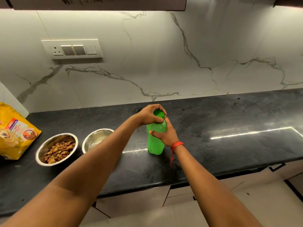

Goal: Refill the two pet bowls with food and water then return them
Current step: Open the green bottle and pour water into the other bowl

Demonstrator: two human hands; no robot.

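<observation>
Left hand (151,115): Positioned on top of the green bottle (155,145). The fingers are curled down around the green cap (158,113) and grip it from above.
Right hand (164,134): Wrapped around the shoulder of the green bottle, just under the cap. The thumb lies across the near side and the fingers curl round the far side. A red thread (177,145) is tied at the wrist, with a loose end hanging down.
Green bottle: Upright, base on the black surface (213,128), right of both bowls and apart from them. The body is translucent green; the fill level cannot be read.
Food bowl (45,147): Round steel bowl on the surface, near the left. It holds brown and tan kibble (59,151) that covers the bottom.
Water bowl (96,136): Second steel bowl, just right of the food bowl, and between it and the bottle. The left forearm crosses over its near right edge. The inside is shiny; whether it holds water cannot be told.
Pet food bag (14,133): Yellow bag with printed panels, at the left edge of the surface, near the food bowl.
Wall: White marble-pattern panel behind the surface, with a switch plate (72,49) mounted at upper left.
Below the surface: Light cabinet fronts (180,194) with dark handles.
</observation>
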